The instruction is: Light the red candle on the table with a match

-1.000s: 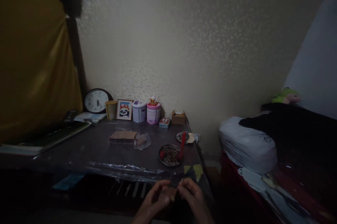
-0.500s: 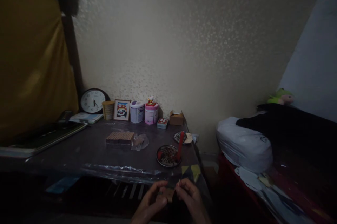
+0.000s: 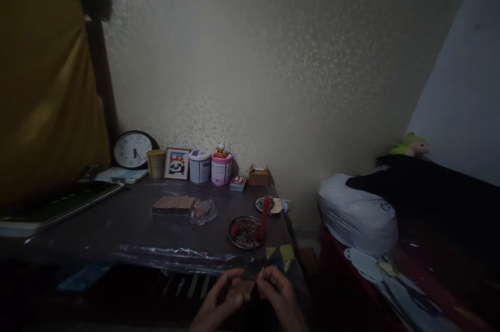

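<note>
Both hands are close together in front of the table's near edge. My left hand is closed on a small flat brown piece, its kind too dark to make out. Beside it my right hand pinches a thin pale stick, held upright by its fingertips. Just beyond the hands stands a round metal dish of small brown and pale bits, with a red spoon in it. Behind it a second dish holds dark and pale bits, with pale sticks lying at its right.
A row of thin brown slabs lies left of a clear plastic bag. Along the wall stand a clock, a panda picture, two canisters and a cardboard box. Yellow pieces lie at the table's near right corner.
The view has shifted slightly, so everything sits a little further left. Both hands keep their hold on the brown piece and the pale stick.
</note>
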